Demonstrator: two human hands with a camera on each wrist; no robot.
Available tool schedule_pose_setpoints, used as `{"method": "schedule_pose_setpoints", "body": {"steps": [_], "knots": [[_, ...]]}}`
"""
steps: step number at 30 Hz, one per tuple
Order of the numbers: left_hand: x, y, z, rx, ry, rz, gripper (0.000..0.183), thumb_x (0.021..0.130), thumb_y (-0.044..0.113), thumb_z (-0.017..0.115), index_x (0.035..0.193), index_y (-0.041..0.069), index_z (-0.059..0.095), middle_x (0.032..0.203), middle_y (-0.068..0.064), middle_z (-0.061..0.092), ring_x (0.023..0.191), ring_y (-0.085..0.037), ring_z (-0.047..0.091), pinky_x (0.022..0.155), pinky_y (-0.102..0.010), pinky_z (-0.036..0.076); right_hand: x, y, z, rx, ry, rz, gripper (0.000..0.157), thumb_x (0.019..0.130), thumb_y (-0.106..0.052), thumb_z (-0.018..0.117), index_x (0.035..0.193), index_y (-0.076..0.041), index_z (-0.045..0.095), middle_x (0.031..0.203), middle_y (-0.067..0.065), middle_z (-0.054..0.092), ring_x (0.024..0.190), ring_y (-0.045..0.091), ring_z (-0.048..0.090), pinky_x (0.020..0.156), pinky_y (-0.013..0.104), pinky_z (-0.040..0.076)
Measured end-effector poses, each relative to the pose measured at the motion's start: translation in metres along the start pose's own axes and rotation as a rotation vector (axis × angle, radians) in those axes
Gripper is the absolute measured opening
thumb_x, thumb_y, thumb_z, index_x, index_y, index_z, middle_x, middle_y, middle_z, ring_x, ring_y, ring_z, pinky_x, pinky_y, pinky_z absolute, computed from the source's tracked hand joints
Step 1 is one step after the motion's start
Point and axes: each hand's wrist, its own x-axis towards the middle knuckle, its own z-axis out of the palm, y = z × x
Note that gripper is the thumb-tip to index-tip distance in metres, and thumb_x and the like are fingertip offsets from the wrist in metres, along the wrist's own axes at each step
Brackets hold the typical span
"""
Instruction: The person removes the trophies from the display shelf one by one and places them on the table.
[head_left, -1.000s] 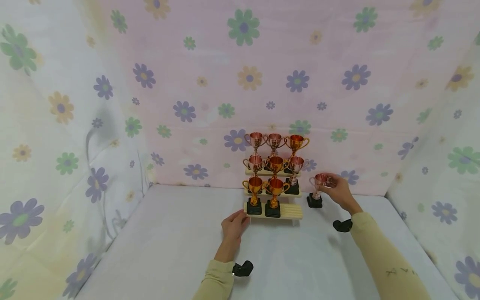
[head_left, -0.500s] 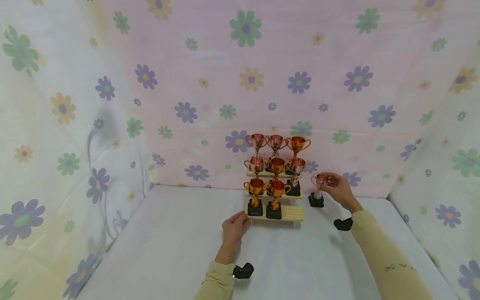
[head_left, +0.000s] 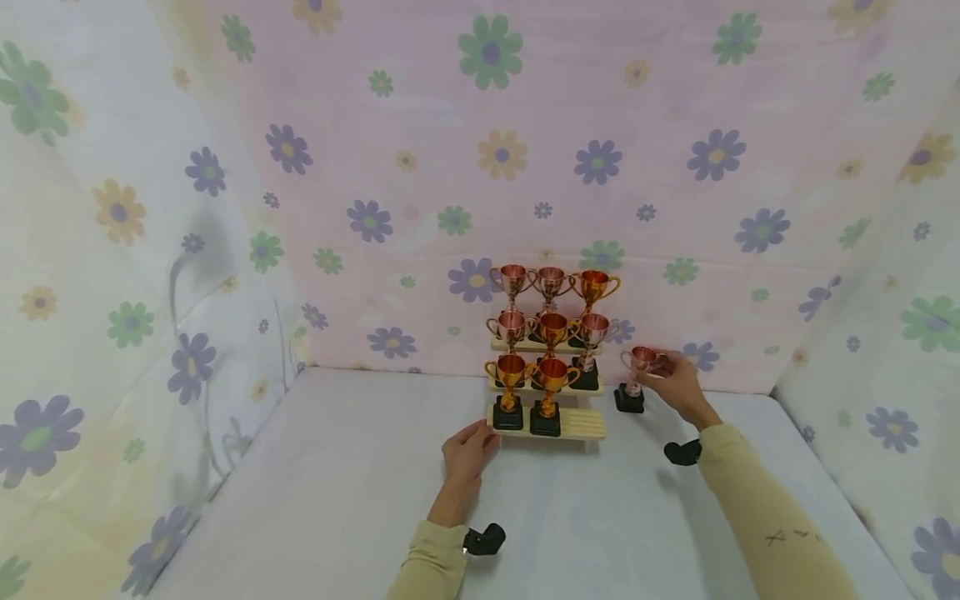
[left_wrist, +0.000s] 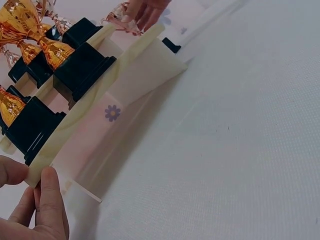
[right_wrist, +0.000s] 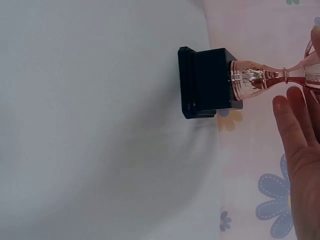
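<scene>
A stepped wooden display stand [head_left: 585,423] has three tiers bearing several small trophy cups. On its lowest tier, two gold trophies [head_left: 510,375] stand at the left and middle. My left hand [head_left: 467,454] pinches that tier's front left corner; in the left wrist view, thumb and fingers [left_wrist: 50,195] lie on either side of the board's end. Right of the stand, my right hand [head_left: 677,386] holds a rose-gold trophy [head_left: 642,360] by its cup, roughly upright. Its black square base [right_wrist: 210,80] shows fully in the right wrist view, while the cup is partly cut off.
Higher up stand rose-gold trophies [head_left: 513,279] and gold ones, close side by side with handles overlapping. Pale cloth covers the table [head_left: 337,467]. A flower-patterned curtain [head_left: 420,125] hangs right behind the stand and along both sides.
The head view shifts slightly. Both hands keep their places, the left at the stand's corner and the right on the rose-gold trophy.
</scene>
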Motion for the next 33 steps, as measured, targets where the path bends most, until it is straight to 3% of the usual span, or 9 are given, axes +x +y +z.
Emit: {"method": "schedule_pose_setpoints", "body": {"steps": [5, 8, 12, 18, 24, 33], "knots": [[-0.001, -0.001, 0.002, -0.003, 0.008, 0.008, 0.031, 0.096, -0.001, 0.062, 0.124, -0.015, 0.062, 0.119, -0.026, 0.064, 0.09, -0.016, 0.068, 0.088, -0.033, 0.062, -0.009, 0.008, -0.003, 0.03, -0.005, 0.006, 0.059, 0.092, -0.012, 0.076, 0.139, 0.009, 0.047, 0.135, 0.033, 0.056, 0.128, 0.046, 0.055, 0.087, 0.012, 0.053], [-0.001, -0.001, 0.001, -0.001, 0.009, 0.005, 0.032, 0.097, 0.0, 0.063, 0.125, -0.015, 0.062, 0.12, -0.027, 0.064, 0.091, -0.016, 0.068, 0.089, -0.033, 0.062, -0.018, 0.012, -0.006, 0.02, -0.04, 0.05, 0.068, 0.093, -0.015, 0.075, 0.146, 0.01, 0.04, 0.144, 0.034, 0.049, 0.133, 0.048, 0.05, 0.102, 0.032, 0.055], [-0.002, 0.001, 0.001, 0.013, 0.003, -0.001, 0.034, 0.097, 0.004, 0.063, 0.127, -0.013, 0.062, 0.122, -0.026, 0.063, 0.095, -0.018, 0.068, 0.09, -0.031, 0.061, -0.032, 0.011, -0.01, -0.048, -0.136, 0.153, 0.081, 0.095, -0.022, 0.073, 0.152, 0.014, 0.027, 0.151, 0.038, 0.036, 0.139, 0.053, 0.039, 0.112, 0.059, 0.042], [-0.006, 0.005, -0.001, 0.016, -0.023, -0.013, 0.036, 0.098, 0.007, 0.063, 0.129, -0.013, 0.06, 0.12, -0.024, 0.065, 0.096, -0.02, 0.068, 0.091, -0.033, 0.061, -0.063, -0.009, -0.01, -0.25, -0.245, 0.272, 0.08, 0.096, -0.025, 0.069, 0.147, 0.019, 0.028, 0.147, 0.043, 0.035, 0.134, 0.057, 0.038, 0.108, 0.066, 0.043], [-0.003, 0.003, 0.0, 0.0, -0.012, -0.018, 0.035, 0.098, 0.005, 0.064, 0.128, -0.013, 0.061, 0.12, -0.024, 0.065, 0.094, -0.018, 0.068, 0.089, -0.03, 0.062, -0.089, -0.031, -0.002, -0.318, -0.285, 0.193, 0.07, 0.095, -0.024, 0.071, 0.143, 0.017, 0.04, 0.141, 0.04, 0.046, 0.127, 0.054, 0.048, 0.101, 0.062, 0.051], [-0.004, 0.004, 0.001, -0.01, 0.003, -0.02, 0.034, 0.097, 0.003, 0.064, 0.127, -0.013, 0.062, 0.119, -0.024, 0.065, 0.09, -0.017, 0.068, 0.089, -0.032, 0.062, -0.114, -0.061, 0.023, -0.244, -0.227, 0.016, 0.055, 0.095, -0.018, 0.072, 0.138, 0.009, 0.05, 0.135, 0.032, 0.056, 0.121, 0.047, 0.057, 0.098, 0.057, 0.055]]}}
